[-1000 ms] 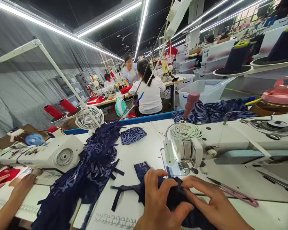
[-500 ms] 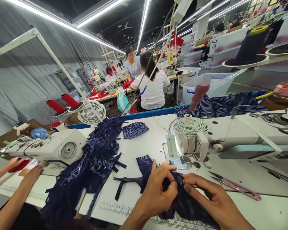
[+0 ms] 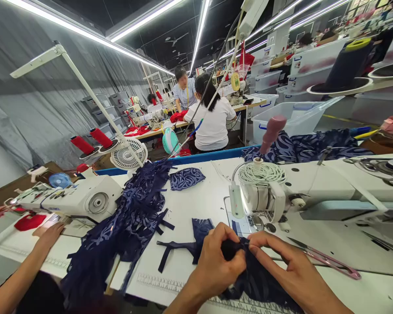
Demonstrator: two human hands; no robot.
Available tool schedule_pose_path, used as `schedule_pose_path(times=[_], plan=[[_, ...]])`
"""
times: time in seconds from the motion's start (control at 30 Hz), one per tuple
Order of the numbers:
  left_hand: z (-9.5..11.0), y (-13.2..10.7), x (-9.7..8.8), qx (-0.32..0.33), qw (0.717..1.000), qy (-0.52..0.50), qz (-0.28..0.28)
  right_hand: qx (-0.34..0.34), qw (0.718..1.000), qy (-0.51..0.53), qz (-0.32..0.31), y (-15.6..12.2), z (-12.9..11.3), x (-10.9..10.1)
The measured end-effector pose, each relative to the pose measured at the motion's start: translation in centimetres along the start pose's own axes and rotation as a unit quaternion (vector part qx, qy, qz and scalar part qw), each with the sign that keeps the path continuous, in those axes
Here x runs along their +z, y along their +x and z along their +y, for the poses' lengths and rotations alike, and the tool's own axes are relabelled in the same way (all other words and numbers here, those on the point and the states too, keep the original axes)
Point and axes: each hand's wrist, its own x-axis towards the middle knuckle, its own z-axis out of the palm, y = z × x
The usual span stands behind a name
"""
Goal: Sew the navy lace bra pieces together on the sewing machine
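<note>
My left hand (image 3: 218,264) is closed, thumb and fingers pinching a navy patterned garment piece (image 3: 260,279) just in front of the sewing machine's needle area. Opposite it, my right hand (image 3: 284,266) pinches the same fabric between thumb and forefinger. The cloth hangs down over the ruler printed along the table edge, and part of it is hidden by my hands. A strap end (image 3: 175,247) spreads out to the left. Behind my hands stands the white sewing machine (image 3: 314,192), its lamp lit beside the needle. Pink-handled scissors (image 3: 339,264) lie to the right of my right hand.
A long heap of navy garment pieces (image 3: 127,222) runs down the table on the left. One patterned piece (image 3: 187,179) lies flat behind. At the far left, a co-worker's hand (image 3: 50,237) rests by another sewing machine (image 3: 85,200). More navy fabric (image 3: 314,146) is piled behind my machine.
My hands still pinch the fabric, now slightly closer together and turned a little. The co-worker's far hand has moved left from the red cloth. The view has shifted slightly.
</note>
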Motion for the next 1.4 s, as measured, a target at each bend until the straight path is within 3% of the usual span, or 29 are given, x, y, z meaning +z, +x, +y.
schedule_pose_path(times=[0.07,0.17,0.23,0.33,0.47,0.53,0.67,0.77,0.93,1.1,1.4], plan=[[0.1,0.1,-0.2,-0.024,0.998,-0.059,-0.014,-0.026,1.0,-0.011,0.008,-0.1,-0.1,-0.1],[0.1,0.5,-0.4,-0.042,0.992,-0.11,-0.04,-0.157,0.986,-0.05,0.036,-0.1,-0.1,-0.2],[0.2,0.9,-0.6,-0.039,0.996,-0.071,-0.044,-0.227,0.969,-0.077,0.063,0.0,0.1,-0.1],[0.4,0.9,-1.0,0.019,0.998,0.053,-0.01,-0.248,0.96,-0.09,0.094,0.0,0.5,0.3],[1.0,0.0,-1.0,0.129,0.969,0.203,0.056,-0.232,0.962,-0.071,0.123,-0.5,0.7,1.0],[1.3,-0.7,-0.6,0.138,0.959,0.238,0.067,-0.205,0.969,-0.058,0.124,-0.8,0.9,1.3],[1.4,-1.4,0.3,0.02,0.981,0.17,0.085,-0.138,0.983,-0.03,0.121,-1.2,1.1,1.9],[1.1,-1.0,0.4,-0.071,0.996,0.039,0.038,-0.096,0.988,-0.018,0.122,-1.3,1.0,2.2],[0.3,-0.4,-0.2,-0.083,0.994,-0.068,0.027,-0.031,0.994,0.021,0.107,-1.4,0.2,2.2],[0.2,-0.5,-0.6,-0.1,0.994,-0.038,0.005,0.043,0.992,0.079,0.09,-1.1,-0.4,1.7],[0.1,-0.5,-0.5,-0.09,0.996,0.014,0.019,-0.038,0.998,-0.019,0.048,-0.8,0.8,1.1]])
